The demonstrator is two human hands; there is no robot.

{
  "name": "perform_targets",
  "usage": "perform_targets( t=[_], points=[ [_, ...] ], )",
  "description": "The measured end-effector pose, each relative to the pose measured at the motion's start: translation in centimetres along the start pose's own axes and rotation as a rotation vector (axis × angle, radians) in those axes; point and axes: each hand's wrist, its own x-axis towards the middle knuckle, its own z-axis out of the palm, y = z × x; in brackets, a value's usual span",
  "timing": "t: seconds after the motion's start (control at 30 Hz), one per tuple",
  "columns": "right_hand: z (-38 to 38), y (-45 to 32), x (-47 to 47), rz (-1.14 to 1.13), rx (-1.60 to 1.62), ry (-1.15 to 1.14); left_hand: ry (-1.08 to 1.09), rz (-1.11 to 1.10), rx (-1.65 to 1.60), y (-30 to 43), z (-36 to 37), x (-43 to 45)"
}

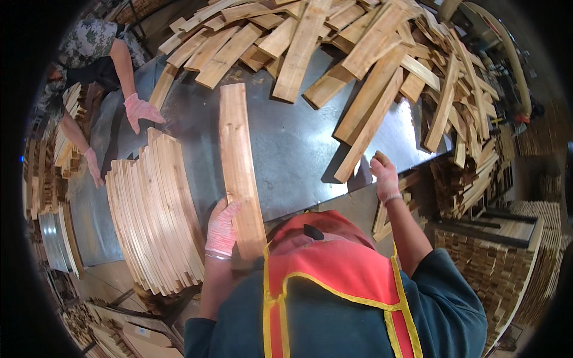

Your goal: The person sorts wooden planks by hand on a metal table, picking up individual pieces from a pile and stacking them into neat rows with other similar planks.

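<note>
My left hand (222, 228), in a pinkish knitted glove with bare fingertips, grips the near part of a wooden board (239, 165) by its left edge. The board reaches from the table's near edge across the metal tabletop (286, 156). My right hand (385, 174), gloved the same way, is raised near the table's front edge with fingers curled; nothing shows in it. Just left of it lies the near end of a narrow board (369, 125). To the left of my left hand, a row of boards (154, 210) stands on edge, packed side by side.
Loose boards (300, 53) lie heaped across the far side and right end. A co-worker's gloved hands (141, 112) are beyond and left of the packed row. Stacked wood (488, 264) stands on the floor at right, with more stacks at left. A curved hose (515, 58) hangs at upper right.
</note>
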Motion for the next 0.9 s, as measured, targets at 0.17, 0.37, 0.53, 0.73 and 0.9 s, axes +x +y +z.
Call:
perform_targets(
  t=[0.17,0.37,0.53,0.73,0.9],
  points=[
    [5.3,-2.9,3.5,0.257,0.406,0.12,0.0,-0.052,0.044,-0.3,-2.3,0.6],
    [6.4,-2.0,5.7,0.367,0.518,0.106,-0.054,-0.101,0.188,0.5,-0.3,-0.5],
    [8.2,-0.8,0.9,0.251,0.506,-0.045,-0.067,-0.071,0.212,0.8,0.3,-2.1],
    [10.2,-3.0,-8.2,0.131,0.205,-0.481,-0.011,0.113,0.443,-1.5,3.3,1.8],
    [6.7,-7.5,-6.1,0.139,0.204,-0.356,0.302,0.409,1.129,-4.4,5.9,6.9]
  ],
)
